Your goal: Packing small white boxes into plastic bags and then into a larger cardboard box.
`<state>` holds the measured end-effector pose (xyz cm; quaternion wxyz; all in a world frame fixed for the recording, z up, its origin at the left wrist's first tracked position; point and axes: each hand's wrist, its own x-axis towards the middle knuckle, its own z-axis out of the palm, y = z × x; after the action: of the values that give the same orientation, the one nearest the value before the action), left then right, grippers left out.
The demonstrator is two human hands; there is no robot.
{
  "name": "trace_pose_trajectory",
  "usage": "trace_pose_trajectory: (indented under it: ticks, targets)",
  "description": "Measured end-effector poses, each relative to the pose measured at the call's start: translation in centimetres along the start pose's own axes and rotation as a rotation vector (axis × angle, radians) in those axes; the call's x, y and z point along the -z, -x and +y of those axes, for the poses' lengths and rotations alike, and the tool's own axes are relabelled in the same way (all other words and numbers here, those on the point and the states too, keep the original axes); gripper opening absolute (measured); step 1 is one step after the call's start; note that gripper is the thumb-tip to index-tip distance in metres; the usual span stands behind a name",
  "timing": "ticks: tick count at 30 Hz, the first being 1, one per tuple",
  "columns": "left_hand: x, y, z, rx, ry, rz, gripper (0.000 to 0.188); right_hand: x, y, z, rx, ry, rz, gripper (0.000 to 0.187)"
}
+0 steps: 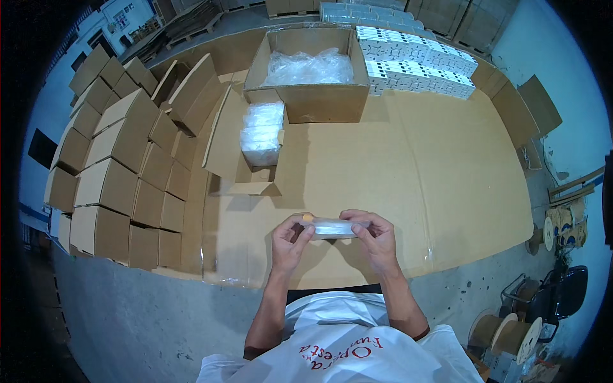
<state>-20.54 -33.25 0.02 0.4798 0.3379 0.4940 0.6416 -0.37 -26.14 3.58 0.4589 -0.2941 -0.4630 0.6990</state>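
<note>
grip: while our left hand [290, 241] pinches one end of the clear plastic-wrapped packet [336, 228], our right hand [375, 239] pinches the other.
packet: nearer us than the small open carton [254, 188] and right of it, over the cardboard-covered table [383, 159].
row of wrapped packets [262, 134]: inside the small open carton.
big carton [324, 104]: just behind the small open carton; we see crumpled clear plastic [310, 67] in it.
brown boxes [118, 182]: stacked left of the small open carton.

the packet [334, 228] looks glossy plastic, the tabletop [364, 166] matt cardboard.
</note>
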Motion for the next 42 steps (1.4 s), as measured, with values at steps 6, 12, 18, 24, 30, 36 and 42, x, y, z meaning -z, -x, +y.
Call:
trace_pose_trajectory:
  ticks: [6, 12, 18, 24, 30, 36, 42]
  targets:
    - [-2.2, 0.1, 1.6, -0.001, 0.003, -0.093, 0.034, 0.0, 0.4, -0.9, -0.108, 0.132, -0.01, 0.032]
    - [-1.6, 0.4, 0.3, -0.131, -0.161, -0.205, 0.03, 2.5, 0.9, -0.4, 0.041, 0.417, -0.143, 0.026]
    - [-1.0, 2.9, 1.5, -0.415, -0.578, -0.329, 0.016, 3.9, 3.2, -0.7, 0.366, 0.673, -0.345, 0.027]
    - [-2.8, 3.1, 1.4, -0.358, -0.478, -0.176, 0.011, 3.2, 2.7, 0.0, 0.336, 0.621, -0.225, 0.017]
    - [-3.5, 0.3, 1.8, -0.023, -0.432, 0.082, 0.023, -0.7, 1.2, -0.5, -0.02, 0.186, 0.182, 0.019]
    - [-2.9, -1.1, 2.0, 0.14, -0.153, 0.151, 0.034, 0.2, -1.7, -0.9, 0.425, 0.556, -0.091, 0.022]
    - [-0.5, -1.3, 2.1, 0.198, -0.152, 0.113, 0.031, 0.0, -1.9, -0.8, 0.245, 0.686, -0.197, 0.02]
